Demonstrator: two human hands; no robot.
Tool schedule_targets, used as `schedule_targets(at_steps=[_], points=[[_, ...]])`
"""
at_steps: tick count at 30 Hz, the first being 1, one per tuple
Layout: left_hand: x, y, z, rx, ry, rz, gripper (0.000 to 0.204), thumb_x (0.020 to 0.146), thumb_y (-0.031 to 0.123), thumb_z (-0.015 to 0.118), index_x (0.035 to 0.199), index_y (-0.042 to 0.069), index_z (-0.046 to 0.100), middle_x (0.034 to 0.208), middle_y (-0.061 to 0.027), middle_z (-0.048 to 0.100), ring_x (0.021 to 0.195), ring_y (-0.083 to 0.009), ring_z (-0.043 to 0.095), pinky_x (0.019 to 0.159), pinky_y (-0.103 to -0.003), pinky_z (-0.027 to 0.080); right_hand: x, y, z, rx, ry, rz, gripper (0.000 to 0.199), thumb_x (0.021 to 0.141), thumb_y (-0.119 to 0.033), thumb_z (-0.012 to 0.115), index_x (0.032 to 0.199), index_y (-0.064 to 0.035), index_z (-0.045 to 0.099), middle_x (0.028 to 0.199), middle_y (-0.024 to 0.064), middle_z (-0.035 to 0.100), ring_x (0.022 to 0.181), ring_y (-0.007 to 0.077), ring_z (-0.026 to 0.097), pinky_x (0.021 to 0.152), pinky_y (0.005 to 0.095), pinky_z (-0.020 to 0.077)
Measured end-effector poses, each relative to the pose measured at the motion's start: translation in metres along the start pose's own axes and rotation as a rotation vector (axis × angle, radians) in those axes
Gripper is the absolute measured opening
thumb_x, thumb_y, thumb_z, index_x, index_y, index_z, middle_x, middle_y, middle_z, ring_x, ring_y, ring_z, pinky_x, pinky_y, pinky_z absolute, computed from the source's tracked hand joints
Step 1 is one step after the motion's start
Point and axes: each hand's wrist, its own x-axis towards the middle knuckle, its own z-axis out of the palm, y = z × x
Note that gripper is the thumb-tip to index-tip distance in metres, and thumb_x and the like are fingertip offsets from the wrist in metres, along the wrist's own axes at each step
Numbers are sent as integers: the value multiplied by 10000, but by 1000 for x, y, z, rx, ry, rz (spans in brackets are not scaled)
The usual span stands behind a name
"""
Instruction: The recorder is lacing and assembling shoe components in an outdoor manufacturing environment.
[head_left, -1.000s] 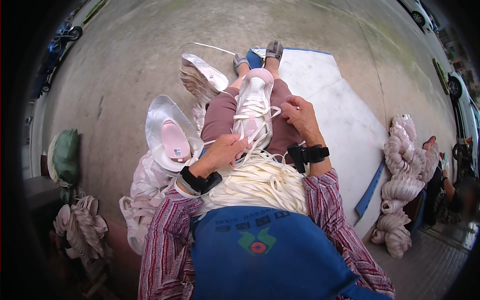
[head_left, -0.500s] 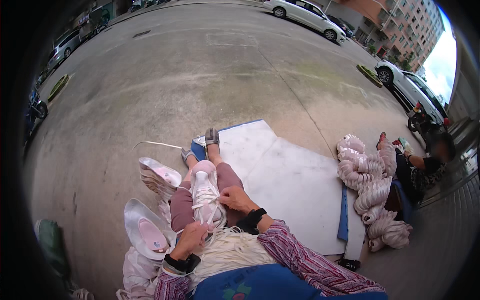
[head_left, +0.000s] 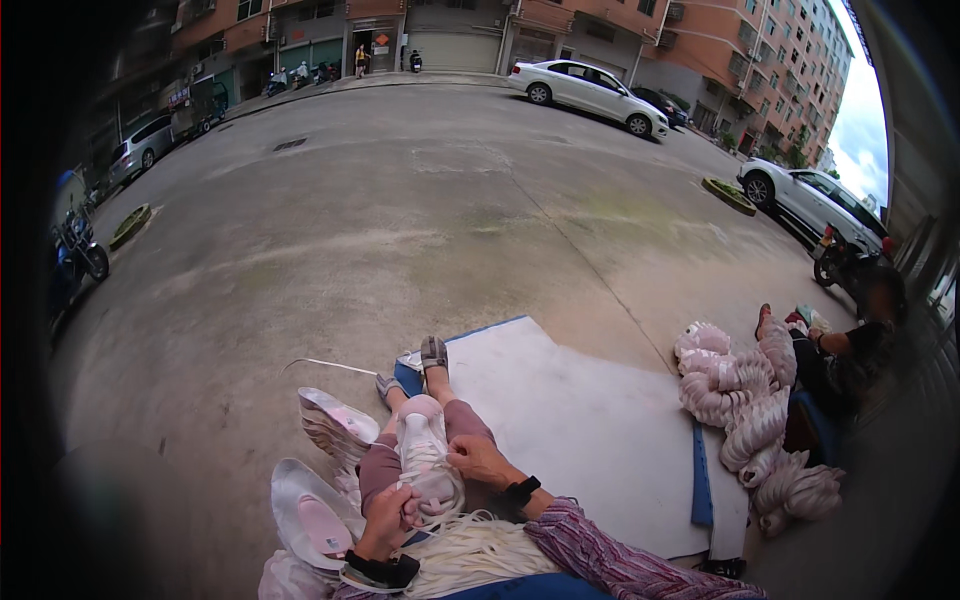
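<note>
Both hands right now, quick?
Left hand: closed, at the shoe's near end; anything pinched is too small to tell.
Right hand: closed, at the shoe's right side; anything pinched is too small to tell.

Insole label (head_left: 333, 543) — unreadable, print too small

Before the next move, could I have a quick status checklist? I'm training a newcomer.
1. Shoe upper lying over the legs, toe pointing away from the person: ok.
2. Lacing crossing the upper: ok.
3. Left hand by the upper's near left edge, right hand at its right side: ok.
4. Firm grip on a lace in each hand: cannot tell; too small.
5. Loose laces close by, piled in the lap: ok.
6. Pile neatly separated: not ok, strands overlap.
</note>
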Motion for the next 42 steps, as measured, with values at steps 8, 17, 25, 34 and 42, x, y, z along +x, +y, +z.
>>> schedule_targets(at_steps=[8,17,25,34,42], points=[[15,0,-2,-118,-80,-19,192,946,158,489,952,-32,517,658,-44,516,567,-181,538,659,-387,540,6,19,4,-45,113,-23,182,817,-172,590,861,0,631,691,53,603,572,111,553,535,261,455],[28,9,21,-92,-162,-24,231,969,213,453,1059,7,506,708,-34,518,624,-204,561,637,-381,512,-8,-14,-7,107,-63,138,178,834,-211,631,855,-35,648,684,12,590,599,89,535,548,230,446],[25,1,5,-328,-62,-81,191,970,186,437,1051,26,502,627,31,416,492,-94,404,531,-302,411,-24,-42,4,-128,-710,212,319,885,-292,551,891,13,645,686,50,603,627,134,573,592,271,460],[27,17,16,-284,72,-25,165,958,181,450,997,37,519,566,55,357,436,-68,310,458,-247,325,-61,-61,14,-397,-1067,-153,309,848,-282,579,863,21,640,675,81,599,605,143,527,587,319,432],[-10,21,33,17,-66,-60,221,972,230,453,986,23,529,600,37,400,466,-82,365,474,-256,370,-57,-62,-3,-209,-626,-83,285,920,-237,498,916,21,619,673,70,590,596,144,547,570,300,442]])
